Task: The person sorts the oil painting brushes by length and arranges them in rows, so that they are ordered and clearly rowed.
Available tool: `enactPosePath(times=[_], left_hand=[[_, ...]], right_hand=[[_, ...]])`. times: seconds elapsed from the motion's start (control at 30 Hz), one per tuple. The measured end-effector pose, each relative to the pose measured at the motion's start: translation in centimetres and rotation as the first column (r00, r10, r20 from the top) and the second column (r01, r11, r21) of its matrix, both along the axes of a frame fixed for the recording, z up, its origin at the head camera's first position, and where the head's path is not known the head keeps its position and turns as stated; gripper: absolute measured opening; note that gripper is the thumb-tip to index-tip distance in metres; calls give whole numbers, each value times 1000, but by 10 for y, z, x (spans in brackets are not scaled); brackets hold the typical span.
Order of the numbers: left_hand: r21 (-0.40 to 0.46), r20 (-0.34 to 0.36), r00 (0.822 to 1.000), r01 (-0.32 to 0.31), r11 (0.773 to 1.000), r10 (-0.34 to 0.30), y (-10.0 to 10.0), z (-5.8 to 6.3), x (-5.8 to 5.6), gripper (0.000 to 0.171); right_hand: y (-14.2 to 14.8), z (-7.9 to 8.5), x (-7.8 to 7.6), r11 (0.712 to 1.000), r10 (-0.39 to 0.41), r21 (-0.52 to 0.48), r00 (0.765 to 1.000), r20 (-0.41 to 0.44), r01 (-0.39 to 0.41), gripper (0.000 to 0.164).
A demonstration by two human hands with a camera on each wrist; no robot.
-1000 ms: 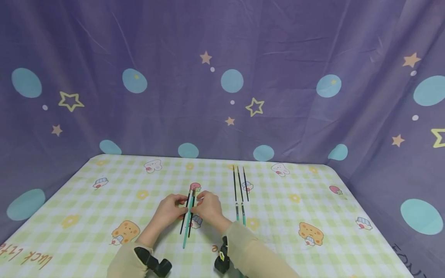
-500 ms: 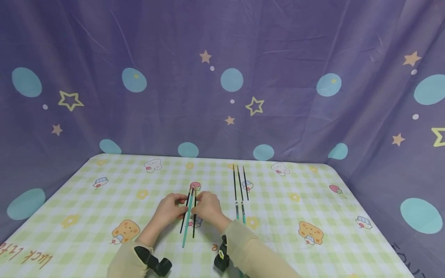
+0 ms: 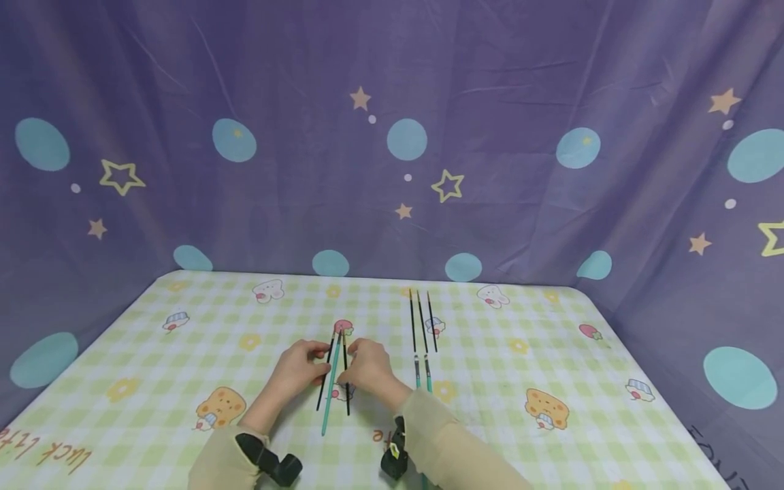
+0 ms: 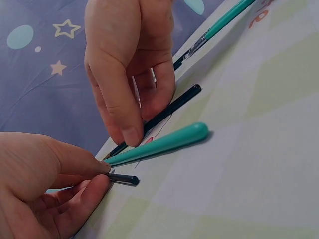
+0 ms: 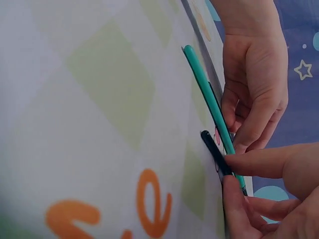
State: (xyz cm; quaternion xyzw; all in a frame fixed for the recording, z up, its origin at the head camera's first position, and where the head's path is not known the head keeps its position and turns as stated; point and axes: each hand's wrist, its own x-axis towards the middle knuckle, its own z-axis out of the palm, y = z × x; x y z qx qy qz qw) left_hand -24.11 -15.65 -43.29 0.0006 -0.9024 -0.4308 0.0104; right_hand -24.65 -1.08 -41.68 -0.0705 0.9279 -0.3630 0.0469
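Note:
Three paintbrushes lie close together between the hands in the head view, bristles pointing away. The middle one is teal [image 3: 327,408], flanked by a left black paintbrush [image 3: 320,398] and a right black paintbrush [image 3: 347,401]. My left hand [image 3: 295,373] pinches the left black paintbrush between thumb and fingers; in the left wrist view its short dark end [image 4: 124,179] sticks out past them. The thumb tip lies right by the teal handle [image 4: 172,142]. With thumb and fingertip, my right hand [image 3: 369,367] holds the right black paintbrush, whose rounded end [image 5: 212,144] shows in the right wrist view.
Three thin black paintbrushes [image 3: 422,320] lie side by side to the right. Nearer, teal-handled paintbrushes [image 3: 429,374] run partly under the right sleeve [image 3: 453,442]. A green checked tablecloth [image 3: 245,306] covers the table, with a purple curtain [image 3: 306,204] behind.
The right black paintbrush has swung rightward, its near end moving out from beside the teal handle. My right hand has shifted slightly; the left hand stays in place.

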Motion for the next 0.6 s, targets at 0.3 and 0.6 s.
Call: enactPosePath(times=[0.3,0.6], left_hand=[[-12,-3,1000,2,1000,-3,0,1,0,40],[-12,-1,1000,-6,1000,6,0,0,0,39]], right_hand=[[0,6,5,999,3,-38,999,41,-1,42],[8,7,7,989,-4,-148,999,52,12,40]])
